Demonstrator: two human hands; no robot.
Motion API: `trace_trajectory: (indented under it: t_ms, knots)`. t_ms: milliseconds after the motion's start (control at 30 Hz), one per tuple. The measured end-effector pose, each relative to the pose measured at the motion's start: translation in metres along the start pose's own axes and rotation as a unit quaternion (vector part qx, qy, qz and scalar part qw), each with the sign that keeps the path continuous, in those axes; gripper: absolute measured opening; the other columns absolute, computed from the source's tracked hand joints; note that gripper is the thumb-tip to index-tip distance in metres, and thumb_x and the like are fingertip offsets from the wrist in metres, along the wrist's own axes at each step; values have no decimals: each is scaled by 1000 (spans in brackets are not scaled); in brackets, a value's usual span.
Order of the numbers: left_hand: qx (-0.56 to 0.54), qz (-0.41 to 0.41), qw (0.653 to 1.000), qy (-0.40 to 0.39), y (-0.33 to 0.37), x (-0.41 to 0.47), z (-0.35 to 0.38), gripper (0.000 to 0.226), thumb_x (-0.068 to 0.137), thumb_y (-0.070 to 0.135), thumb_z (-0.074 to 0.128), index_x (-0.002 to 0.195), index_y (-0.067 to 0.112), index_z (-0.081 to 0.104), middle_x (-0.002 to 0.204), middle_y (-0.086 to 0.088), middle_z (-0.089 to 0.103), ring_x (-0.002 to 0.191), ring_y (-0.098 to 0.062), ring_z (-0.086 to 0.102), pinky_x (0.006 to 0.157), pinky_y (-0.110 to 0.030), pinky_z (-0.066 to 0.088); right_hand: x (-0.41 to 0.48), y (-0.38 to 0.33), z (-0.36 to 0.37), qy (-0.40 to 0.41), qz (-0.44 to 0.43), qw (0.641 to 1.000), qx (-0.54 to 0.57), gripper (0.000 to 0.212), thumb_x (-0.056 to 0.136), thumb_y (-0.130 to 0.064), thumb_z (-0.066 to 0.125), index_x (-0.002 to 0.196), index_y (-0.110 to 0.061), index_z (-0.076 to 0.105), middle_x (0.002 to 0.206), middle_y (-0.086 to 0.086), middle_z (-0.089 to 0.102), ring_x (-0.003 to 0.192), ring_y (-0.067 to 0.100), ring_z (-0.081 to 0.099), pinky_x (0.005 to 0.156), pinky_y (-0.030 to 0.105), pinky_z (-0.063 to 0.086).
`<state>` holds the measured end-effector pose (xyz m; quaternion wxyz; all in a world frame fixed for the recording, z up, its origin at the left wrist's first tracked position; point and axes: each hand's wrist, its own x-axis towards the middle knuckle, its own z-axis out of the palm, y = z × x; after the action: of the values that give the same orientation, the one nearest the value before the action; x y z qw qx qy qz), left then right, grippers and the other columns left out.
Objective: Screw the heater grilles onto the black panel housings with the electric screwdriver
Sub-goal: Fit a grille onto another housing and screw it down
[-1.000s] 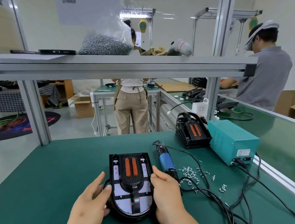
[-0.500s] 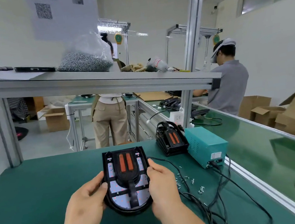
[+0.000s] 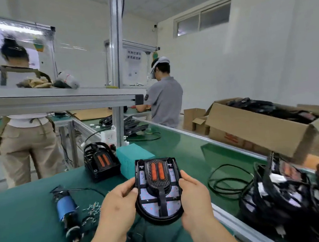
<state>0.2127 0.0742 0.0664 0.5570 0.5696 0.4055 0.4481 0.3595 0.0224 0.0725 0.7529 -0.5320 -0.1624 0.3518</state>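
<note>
Green bench [image 3: 27,227] below — black panel housing [image 3: 158,191] held between hands, left hand [image 3: 118,210] and right hand [image 3: 194,199] gripping sides.

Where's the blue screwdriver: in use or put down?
Put down: the screwdriver lies on the green table; left hand and right hand hold the panel.

Panel housing [image 3: 160,217] glossy black plastic; bench mat [image 3: 23,228] matt green; box [image 3: 256,129] brown cardboard; frame post [image 3: 117,45] brushed metal.

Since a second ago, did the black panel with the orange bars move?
Yes. The black panel lay left of the blue screwdriver; now the left hand and right hand hold it up, right of that screwdriver.
</note>
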Motion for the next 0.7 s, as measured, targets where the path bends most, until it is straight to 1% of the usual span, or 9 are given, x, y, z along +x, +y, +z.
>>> trace_trajectory:
  t_ms: [67,100,167,267,400,467,533,600,700]
  knots:
    - [-2,9,1000,-26,0,-1,32,33,99,4,53,115,26,70,111,10,73,109,-11,66,106,-37,47,7,-12,-27,32,-17,999,2,36,94,3,52,124,-12,66,96,7,77,92,30,71,92,49,55]
    - [-1,15,999,-38,2,-2,46,34,99,3,53,115,26,71,106,14,74,105,-6,67,101,-32,49,10,-18,-40,48,-24,999,3,37,95,3,51,126,-12,65,98,9,77,100,40,70,95,54,53]
    - [9,28,997,-64,7,-3,73,36,98,4,52,107,33,72,90,26,73,92,7,67,83,-16,50,14,-31,-65,75,-36,997,5,37,97,1,51,128,-14,64,103,17,70,114,53,54,96,66,45]
    - [26,51,993,-103,22,-5,110,45,97,4,52,86,45,68,77,36,69,77,20,63,64,-3,45,16,-53,-96,114,-56,992,24,39,97,1,51,132,-15,61,109,25,58,117,58,42,92,76,37]
    - [49,68,986,-147,42,-11,160,44,98,9,50,86,47,69,76,38,67,82,17,63,73,-14,47,13,-83,-129,151,-91,983,52,42,101,-4,49,140,-18,55,121,29,46,122,57,38,91,78,34]
    - [60,79,982,-161,52,-16,184,45,98,11,50,84,48,70,84,30,72,94,1,67,84,-25,53,12,-97,-143,168,-105,978,62,43,100,-2,50,139,-17,57,121,32,48,117,60,46,90,79,34]
    - [70,95,978,-174,62,-19,205,38,99,14,49,95,43,73,97,19,74,102,-13,67,93,-38,54,12,-111,-156,192,-115,972,72,41,99,-1,51,136,-16,59,118,37,58,110,61,53,90,78,39]
    - [71,110,975,-182,69,-21,223,36,99,16,47,101,39,74,101,13,75,103,-17,67,94,-43,54,12,-124,-167,199,-129,968,85,40,99,-2,51,136,-15,60,108,22,72,106,52,62,92,67,50]
    - [69,123,972,-189,76,-22,241,34,100,17,45,117,29,72,109,7,74,106,-19,67,96,-44,54,15,-139,-183,176,-139,968,114,38,100,-2,51,136,-13,58,101,7,74,95,34,72,89,54,56]
